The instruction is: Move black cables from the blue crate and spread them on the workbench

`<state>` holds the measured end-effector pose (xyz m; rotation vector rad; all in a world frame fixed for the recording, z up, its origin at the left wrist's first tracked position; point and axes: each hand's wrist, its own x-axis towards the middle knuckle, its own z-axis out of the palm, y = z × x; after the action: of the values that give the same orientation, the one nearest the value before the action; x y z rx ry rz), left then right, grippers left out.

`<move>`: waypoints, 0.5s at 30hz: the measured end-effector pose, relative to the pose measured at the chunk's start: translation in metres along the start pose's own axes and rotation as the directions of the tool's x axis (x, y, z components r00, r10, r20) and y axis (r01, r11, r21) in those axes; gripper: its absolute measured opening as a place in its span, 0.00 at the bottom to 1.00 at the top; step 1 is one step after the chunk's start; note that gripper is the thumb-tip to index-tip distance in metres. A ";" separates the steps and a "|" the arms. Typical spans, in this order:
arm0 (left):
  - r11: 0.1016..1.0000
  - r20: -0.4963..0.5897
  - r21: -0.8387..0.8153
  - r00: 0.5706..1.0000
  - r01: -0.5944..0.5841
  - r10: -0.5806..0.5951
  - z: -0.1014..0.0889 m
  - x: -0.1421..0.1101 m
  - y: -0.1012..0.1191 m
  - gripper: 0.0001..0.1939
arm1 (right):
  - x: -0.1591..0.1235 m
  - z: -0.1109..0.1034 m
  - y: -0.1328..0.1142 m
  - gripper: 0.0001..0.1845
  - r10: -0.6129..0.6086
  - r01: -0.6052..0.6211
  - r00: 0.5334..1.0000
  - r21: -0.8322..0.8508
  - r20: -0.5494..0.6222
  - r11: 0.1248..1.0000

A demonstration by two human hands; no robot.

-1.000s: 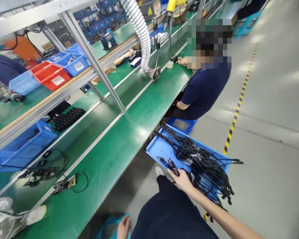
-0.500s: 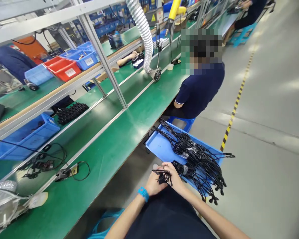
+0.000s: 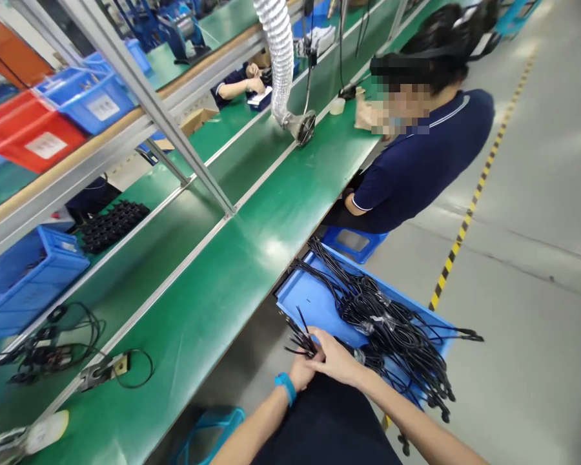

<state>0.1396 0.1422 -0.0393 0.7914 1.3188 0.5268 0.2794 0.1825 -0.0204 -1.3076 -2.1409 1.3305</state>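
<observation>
The left hand, well apart a second ago, now meets the right hand, both curled snugly around a bunch of black cable ends near the blue tray's near edge, making the work two-handed.

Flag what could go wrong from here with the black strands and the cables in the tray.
1. Strands might slip or get mixed up: the thin black strands fan out unevenly where the left hand and right hand meet.
2. Cables could snag or slide off: some in the cable pile overhang the blue tray.
3. Pulling one cable may drag others, since they lie heaped together.
</observation>
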 end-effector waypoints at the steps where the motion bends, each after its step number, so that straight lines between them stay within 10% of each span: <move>1: 1.000 -0.007 -0.014 1.000 -0.009 0.009 -0.003 0.003 -0.002 0.22 | 0.007 -0.011 0.012 0.35 0.035 -0.036 0.999 -0.041 -0.013 0.999; 4: 0.998 0.023 -0.060 1.000 -0.013 0.014 -0.013 0.006 -0.005 0.23 | 0.028 -0.048 0.061 0.35 0.230 -0.259 0.959 -0.189 -0.163 0.947; 9: 0.994 0.104 -0.100 0.994 0.045 -0.035 -0.024 0.008 0.000 0.21 | 0.061 -0.088 0.139 0.27 0.576 -0.704 0.708 -0.344 -0.409 0.621; 15: 0.995 0.090 -0.081 0.995 0.057 -0.050 -0.032 0.022 0.010 0.21 | 0.093 -0.075 0.161 0.25 0.654 -0.764 0.624 -0.509 -0.427 0.396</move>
<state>0.1134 0.1720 -0.0475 0.7006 1.2256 0.4963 0.3650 0.3255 -0.1327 -2.7780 -2.0326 0.5481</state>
